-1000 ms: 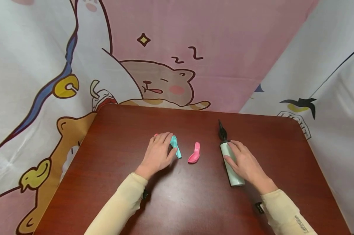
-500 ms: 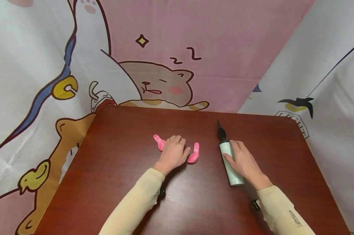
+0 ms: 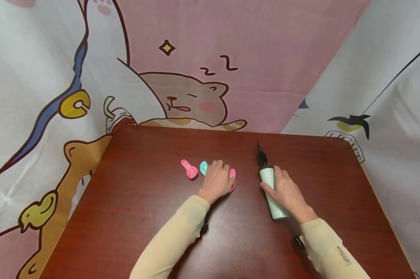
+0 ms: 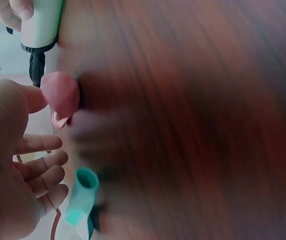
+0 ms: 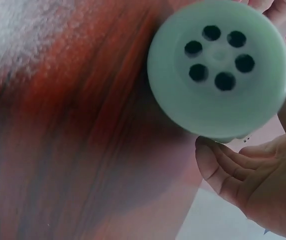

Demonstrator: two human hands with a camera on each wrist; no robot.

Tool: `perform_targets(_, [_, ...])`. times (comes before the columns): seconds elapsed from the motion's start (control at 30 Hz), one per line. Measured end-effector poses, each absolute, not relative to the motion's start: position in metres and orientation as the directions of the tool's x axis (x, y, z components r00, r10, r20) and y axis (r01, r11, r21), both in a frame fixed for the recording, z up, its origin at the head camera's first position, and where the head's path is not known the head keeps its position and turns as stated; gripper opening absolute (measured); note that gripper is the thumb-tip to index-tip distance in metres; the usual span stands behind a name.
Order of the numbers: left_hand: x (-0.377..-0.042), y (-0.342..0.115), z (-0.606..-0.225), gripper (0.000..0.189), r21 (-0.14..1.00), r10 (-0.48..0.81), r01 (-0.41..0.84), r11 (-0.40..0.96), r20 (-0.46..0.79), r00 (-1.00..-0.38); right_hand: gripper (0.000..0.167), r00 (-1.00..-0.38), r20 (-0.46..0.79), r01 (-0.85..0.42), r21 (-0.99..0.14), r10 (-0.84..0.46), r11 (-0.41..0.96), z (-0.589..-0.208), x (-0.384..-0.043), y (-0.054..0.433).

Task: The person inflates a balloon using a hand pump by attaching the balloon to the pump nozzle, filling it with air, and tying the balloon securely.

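Observation:
My left hand [image 3: 216,181] is over the right-hand pink balloon [image 3: 232,173], partly covering it. In the left wrist view its thumb is at or very near that balloon [image 4: 61,94], while the other fingers are loosely bent and hold nothing; contact is hard to judge. A teal balloon [image 3: 203,168] lies left of this hand, partly hidden by it. Farther left lies another pink balloon [image 3: 190,170]. My right hand [image 3: 287,192] holds the pale green barrel of a hand balloon pump [image 3: 274,207], thumb across it and fingers along its far side. The pump's black nozzle [image 3: 262,157] points away.
Everything lies on a dark reddish-brown table [image 3: 136,228]. Its back edge meets a hanging cloth [image 3: 265,58] printed with cartoon animals. In the right wrist view the pump's round end [image 5: 218,67] shows several holes.
My left hand has moved right, from the left pink balloon, across the teal one, to the right pink one. The left pink balloon has come into full view. My right hand stays on the pump.

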State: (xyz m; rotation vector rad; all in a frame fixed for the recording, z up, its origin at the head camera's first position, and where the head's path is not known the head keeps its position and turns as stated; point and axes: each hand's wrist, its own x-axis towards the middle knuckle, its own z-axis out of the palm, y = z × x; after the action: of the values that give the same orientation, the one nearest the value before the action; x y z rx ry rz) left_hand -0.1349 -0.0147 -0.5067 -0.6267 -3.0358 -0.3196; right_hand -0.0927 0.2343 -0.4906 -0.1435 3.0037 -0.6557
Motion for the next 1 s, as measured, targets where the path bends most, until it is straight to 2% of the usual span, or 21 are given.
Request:
perform_targets(0.13, [-0.136,-0.009,-0.51,0.037,0.196,0.372,0.377,0.905,0.06,-0.926,0.084,-0.993,-0.081,-0.042,-0.415,-0.083,0.909,-0.493,-0.094,0.233])
perform_targets(0.37, [-0.138,-0.007,-0.516,0.035,0.271,0.322,0.322,0.907,0.046,-0.945,0.082,-0.99,-0.115,-0.023,-0.435,-0.081,0.9,-0.494,-0.095,0.229])
perform_targets(0.63, [-0.135,-0.005,-0.521,0.015,0.432,0.306,0.33,0.839,0.126,-0.944,0.08,-0.989,-0.112,-0.032,-0.47,-0.096,0.882,-0.494,-0.093,0.223])
perform_targets(0.83, [-0.135,-0.005,-0.523,0.014,0.494,0.312,0.351,0.795,0.163,-0.936,0.078,-0.992,-0.089,-0.034,-0.501,-0.09,0.865,-0.489,-0.089,0.218])
perform_targets(1.0, [-0.134,-0.009,-0.515,0.012,0.625,0.244,0.294,0.723,0.167,-0.955,0.075,-0.994,-0.04,-0.067,-0.537,-0.104,0.841,-0.485,-0.086,0.212])
